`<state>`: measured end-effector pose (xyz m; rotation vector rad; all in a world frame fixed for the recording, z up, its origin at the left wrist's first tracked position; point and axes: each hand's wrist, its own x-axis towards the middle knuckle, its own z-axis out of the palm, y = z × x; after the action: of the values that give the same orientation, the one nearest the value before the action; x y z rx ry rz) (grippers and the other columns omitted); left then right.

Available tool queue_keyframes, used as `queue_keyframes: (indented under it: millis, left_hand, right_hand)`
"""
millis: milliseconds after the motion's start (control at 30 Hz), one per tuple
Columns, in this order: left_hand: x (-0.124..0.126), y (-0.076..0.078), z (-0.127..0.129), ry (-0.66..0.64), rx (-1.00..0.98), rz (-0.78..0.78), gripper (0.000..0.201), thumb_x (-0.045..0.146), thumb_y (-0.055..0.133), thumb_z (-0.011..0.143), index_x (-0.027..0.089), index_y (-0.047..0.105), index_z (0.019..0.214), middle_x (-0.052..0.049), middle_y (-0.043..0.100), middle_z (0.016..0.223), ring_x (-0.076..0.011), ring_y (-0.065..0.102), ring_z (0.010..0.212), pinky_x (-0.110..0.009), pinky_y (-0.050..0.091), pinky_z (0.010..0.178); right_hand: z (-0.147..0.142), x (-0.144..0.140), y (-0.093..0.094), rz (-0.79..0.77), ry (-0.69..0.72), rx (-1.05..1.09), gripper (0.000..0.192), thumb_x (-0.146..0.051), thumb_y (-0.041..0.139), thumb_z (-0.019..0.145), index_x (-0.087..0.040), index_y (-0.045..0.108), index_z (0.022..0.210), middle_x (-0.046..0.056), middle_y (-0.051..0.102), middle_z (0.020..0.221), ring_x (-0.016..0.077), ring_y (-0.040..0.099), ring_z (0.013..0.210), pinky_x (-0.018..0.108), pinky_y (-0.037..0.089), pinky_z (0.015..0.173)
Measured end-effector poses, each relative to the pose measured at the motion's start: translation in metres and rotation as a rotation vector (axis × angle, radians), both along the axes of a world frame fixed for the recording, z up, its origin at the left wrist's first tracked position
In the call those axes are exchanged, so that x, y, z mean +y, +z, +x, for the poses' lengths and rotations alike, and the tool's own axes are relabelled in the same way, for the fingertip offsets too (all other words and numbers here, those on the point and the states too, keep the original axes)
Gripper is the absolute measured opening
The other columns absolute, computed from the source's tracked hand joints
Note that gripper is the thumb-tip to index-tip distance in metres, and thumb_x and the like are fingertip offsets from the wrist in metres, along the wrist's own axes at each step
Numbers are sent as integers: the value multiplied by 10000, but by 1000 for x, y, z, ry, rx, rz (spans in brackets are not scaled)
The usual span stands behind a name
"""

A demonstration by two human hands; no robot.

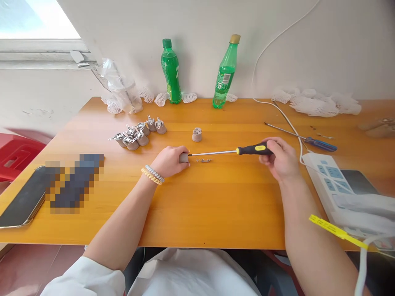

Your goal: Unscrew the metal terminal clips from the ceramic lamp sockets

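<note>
My left hand (170,160) rests on the wooden table (216,213) and grips a small grey socket part (184,157) lying on its side. My right hand (280,158) holds a black-and-yellow screwdriver (228,151) by its handle; the shaft runs left and its tip meets the grey part. A small metal piece (203,160) lies on the table just below the shaft. Another grey socket part (196,134) stands alone a little farther back.
A cluster of several grey parts with metal clips (137,135) sits back left. Two green bottles (170,72) (226,74) stand by the wall beside a plastic bag (121,88). A blue screwdriver (304,139), white power strip (330,181), white cable (277,109), foam netting (314,102) lie right; phone (21,201) left.
</note>
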<state>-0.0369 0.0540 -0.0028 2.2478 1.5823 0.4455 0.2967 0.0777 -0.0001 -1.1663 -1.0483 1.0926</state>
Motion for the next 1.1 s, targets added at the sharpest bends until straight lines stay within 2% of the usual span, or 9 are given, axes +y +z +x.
queue_keyframes:
  millis: [133, 200, 333, 433, 533, 700, 867, 1000, 1100]
  left_hand:
    - [0, 0, -1, 3, 108, 62, 362, 248, 541, 741, 167, 605, 1088, -108, 680, 994, -274, 641, 889, -367, 481, 779]
    - [0, 1, 1, 47, 145, 58, 354, 261, 579, 704, 162, 637, 1039, -109, 682, 936, -290, 637, 883, -378, 483, 778]
    - [4, 0, 2, 103, 131, 92, 268, 332, 628, 687, 182, 688, 901, -94, 673, 852, -292, 626, 864, -407, 481, 799]
    - [5, -2, 0, 68, 106, 140, 190, 315, 640, 685, 192, 675, 825, -100, 680, 1010, -289, 622, 933, -424, 469, 865]
    - [3, -5, -1, 12, 71, 150, 203, 275, 627, 685, 192, 644, 870, -106, 660, 1136, -285, 618, 998, -398, 480, 863]
    - [0, -3, 5, 55, 65, -1, 316, 353, 625, 704, 192, 622, 976, -52, 680, 777, -243, 638, 706, -345, 487, 663]
    - [2, 1, 9, 213, -103, -31, 546, 441, 740, 600, 182, 652, 1073, -16, 634, 681, -215, 615, 670, -303, 475, 622]
    - [3, 0, 9, 270, -182, -77, 381, 486, 728, 602, 197, 693, 848, 12, 581, 555, -179, 565, 561, -276, 442, 533]
    - [2, -1, 9, 268, -120, -15, 308, 498, 690, 643, 205, 664, 734, -3, 596, 544, -183, 564, 549, -283, 427, 539]
  right_hand:
    - [-3, -1, -2, -23, 85, 91, 156, -321, 629, 662, -194, 642, 753, -15, 586, 554, 114, 500, 396, 226, 384, 349]
    - [-7, -2, -4, -21, 50, 64, 173, -350, 628, 680, -179, 640, 700, -14, 548, 496, 110, 463, 354, 221, 337, 317]
    - [-16, -5, -6, 107, -68, -37, 390, -549, 619, 751, -173, 646, 653, -13, 510, 462, 86, 414, 319, 205, 253, 281]
    - [-18, -7, -7, 170, -117, -93, 474, -642, 606, 737, -177, 658, 656, -5, 533, 503, 83, 435, 339, 202, 258, 278]
    - [-15, -7, -6, 166, -156, -107, 478, -649, 619, 723, -181, 659, 638, 1, 537, 525, 81, 443, 361, 201, 267, 279]
    - [-11, -8, -3, 170, -173, -128, 426, -609, 627, 738, -200, 666, 622, 21, 537, 531, 99, 455, 404, 212, 279, 290]
    - [-13, -12, -1, 187, -131, -148, 350, -558, 672, 717, -219, 665, 630, 13, 538, 535, 99, 457, 422, 205, 305, 290]
    - [-18, -14, 0, 185, -122, -159, 340, -553, 672, 723, -224, 662, 641, -2, 544, 549, 91, 464, 426, 195, 337, 293]
    - [-18, -13, 1, 184, -126, -138, 376, -583, 696, 686, -213, 658, 632, -3, 542, 527, 88, 457, 390, 201, 322, 278]
